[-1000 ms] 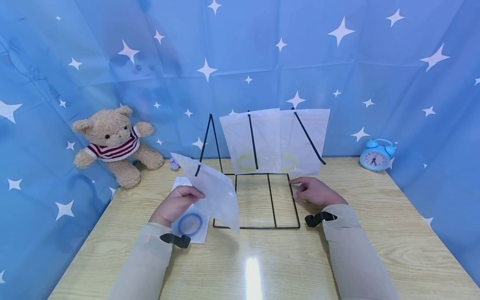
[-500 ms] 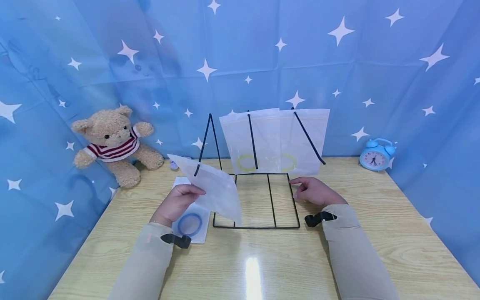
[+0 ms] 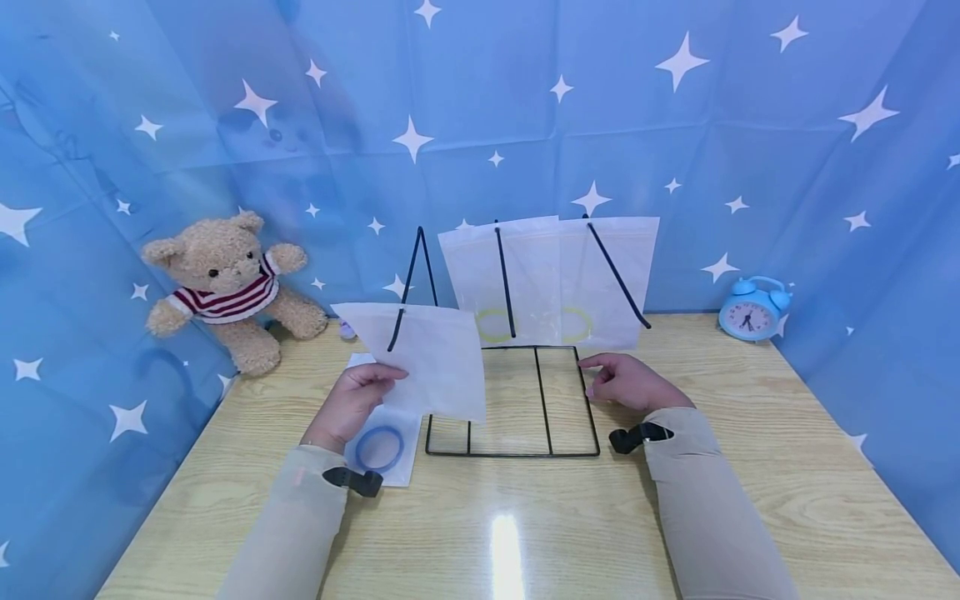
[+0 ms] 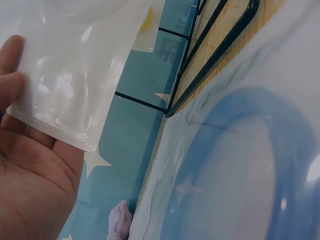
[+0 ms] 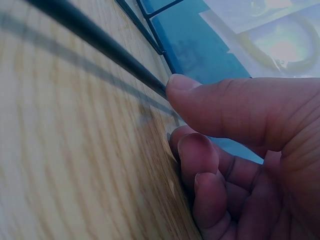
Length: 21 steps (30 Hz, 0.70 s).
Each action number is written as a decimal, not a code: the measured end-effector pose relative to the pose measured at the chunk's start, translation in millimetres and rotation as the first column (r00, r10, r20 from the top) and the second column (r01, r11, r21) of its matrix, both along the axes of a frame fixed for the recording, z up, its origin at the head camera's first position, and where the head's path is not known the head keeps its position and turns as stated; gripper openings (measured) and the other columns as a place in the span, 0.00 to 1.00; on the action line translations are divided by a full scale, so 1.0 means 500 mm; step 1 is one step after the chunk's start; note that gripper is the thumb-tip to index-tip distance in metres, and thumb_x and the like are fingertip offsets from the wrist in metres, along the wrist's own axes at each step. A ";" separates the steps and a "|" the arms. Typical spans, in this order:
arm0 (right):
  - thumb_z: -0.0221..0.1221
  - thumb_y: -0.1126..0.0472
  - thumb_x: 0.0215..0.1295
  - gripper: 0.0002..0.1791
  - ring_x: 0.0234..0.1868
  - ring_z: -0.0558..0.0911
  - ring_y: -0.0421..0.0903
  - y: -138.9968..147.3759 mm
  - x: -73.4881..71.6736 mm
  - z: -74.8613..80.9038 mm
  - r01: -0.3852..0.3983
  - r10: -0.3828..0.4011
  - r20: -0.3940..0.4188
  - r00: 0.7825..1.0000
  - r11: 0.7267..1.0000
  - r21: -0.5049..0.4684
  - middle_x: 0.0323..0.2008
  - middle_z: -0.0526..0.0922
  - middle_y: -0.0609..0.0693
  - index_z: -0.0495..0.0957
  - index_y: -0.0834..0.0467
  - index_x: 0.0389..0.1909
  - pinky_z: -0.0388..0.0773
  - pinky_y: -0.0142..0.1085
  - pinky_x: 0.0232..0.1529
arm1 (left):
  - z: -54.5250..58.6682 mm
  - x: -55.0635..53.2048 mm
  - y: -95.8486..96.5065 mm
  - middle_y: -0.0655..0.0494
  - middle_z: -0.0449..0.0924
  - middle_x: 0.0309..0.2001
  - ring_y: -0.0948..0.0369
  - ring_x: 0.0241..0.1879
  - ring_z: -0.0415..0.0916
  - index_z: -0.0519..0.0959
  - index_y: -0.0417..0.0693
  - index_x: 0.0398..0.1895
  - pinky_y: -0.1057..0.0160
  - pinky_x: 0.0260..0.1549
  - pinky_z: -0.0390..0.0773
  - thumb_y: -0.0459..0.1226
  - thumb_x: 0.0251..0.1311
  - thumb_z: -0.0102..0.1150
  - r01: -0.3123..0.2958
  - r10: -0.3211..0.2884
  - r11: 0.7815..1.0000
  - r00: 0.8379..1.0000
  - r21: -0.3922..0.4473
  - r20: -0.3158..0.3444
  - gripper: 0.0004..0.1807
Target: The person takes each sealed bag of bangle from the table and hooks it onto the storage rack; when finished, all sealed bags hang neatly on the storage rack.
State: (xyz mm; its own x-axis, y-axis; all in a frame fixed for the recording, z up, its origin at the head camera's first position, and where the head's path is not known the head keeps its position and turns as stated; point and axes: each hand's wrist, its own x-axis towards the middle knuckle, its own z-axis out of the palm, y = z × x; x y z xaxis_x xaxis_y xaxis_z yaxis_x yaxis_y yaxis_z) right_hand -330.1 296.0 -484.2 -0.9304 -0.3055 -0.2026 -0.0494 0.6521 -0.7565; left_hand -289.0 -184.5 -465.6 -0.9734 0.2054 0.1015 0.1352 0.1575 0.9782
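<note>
My left hand [image 3: 348, 408] pinches the left edge of a whitish plastic zip bag [image 3: 446, 358], thumb in front and fingers behind. That bag hangs on the left prong of a black wire display rack [image 3: 512, 456]. My right hand [image 3: 633, 383] holds the right side bar of the rack's base; in the right wrist view the thumb [image 5: 200, 100] presses the bar, with the other fingers curled below. Two more zip bags hang on the middle and right prongs, each showing a yellow ring [image 3: 577, 323]. Under my left hand lies another bag [image 3: 401, 473] with a blue ring [image 3: 360, 450].
A teddy bear [image 3: 232, 283] in a striped sweater sits at the back left, beside a small purple object [image 3: 347, 328]. A blue alarm clock [image 3: 752, 312] stands at the back right. A starry blue curtain [image 3: 480, 100] closes off the wooden table [image 3: 600, 533].
The bag in my left hand has swung from a slant to nearly level and faces forward, its lower corner rising. My left hand has shifted slightly upward; my right hand stays put.
</note>
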 end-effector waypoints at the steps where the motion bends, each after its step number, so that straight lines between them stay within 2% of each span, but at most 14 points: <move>1: 0.67 0.60 0.70 0.34 0.39 0.76 0.49 0.000 0.000 0.000 0.000 0.000 -0.002 1.000 1.000 -0.001 0.41 0.82 0.54 0.71 0.61 0.75 0.73 0.41 0.41 | 0.000 0.000 0.000 0.70 0.83 0.46 0.60 0.44 0.73 0.87 0.35 0.51 0.65 0.40 0.72 0.28 0.73 0.54 -0.006 0.006 1.000 1.000 -0.002 -0.004 0.13; 6: 0.67 0.59 0.70 0.34 0.38 0.76 0.49 -0.002 0.003 0.004 0.001 -0.001 -0.006 1.000 1.000 0.007 0.41 0.82 0.54 0.72 0.62 0.74 0.73 0.40 0.40 | -0.002 -0.003 0.002 0.73 0.83 0.47 0.63 0.39 0.70 0.83 0.30 0.55 0.67 0.35 0.71 0.28 0.74 0.54 -0.008 0.008 1.000 0.999 0.001 -0.034 0.14; 14: 0.67 0.59 0.70 0.33 0.37 0.75 0.49 -0.002 0.003 0.005 0.006 -0.006 -0.008 1.000 1.000 0.013 0.40 0.81 0.54 0.72 0.61 0.74 0.72 0.40 0.39 | -0.009 -0.007 0.004 0.76 0.82 0.52 0.67 0.41 0.70 0.80 0.26 0.59 0.69 0.36 0.71 0.25 0.74 0.50 -0.006 0.008 0.999 0.998 0.033 -0.067 0.16; 21: 0.67 0.60 0.70 0.32 0.38 0.76 0.50 -0.001 -0.001 0.000 0.015 -0.015 -0.003 1.000 1.000 0.018 0.41 0.82 0.53 0.73 0.60 0.74 0.74 0.41 0.41 | -0.007 -0.006 0.010 0.71 0.81 0.52 0.67 0.22 0.58 0.79 0.26 0.61 0.70 0.29 0.67 0.24 0.73 0.51 -0.004 0.011 0.996 0.997 0.091 -0.077 0.18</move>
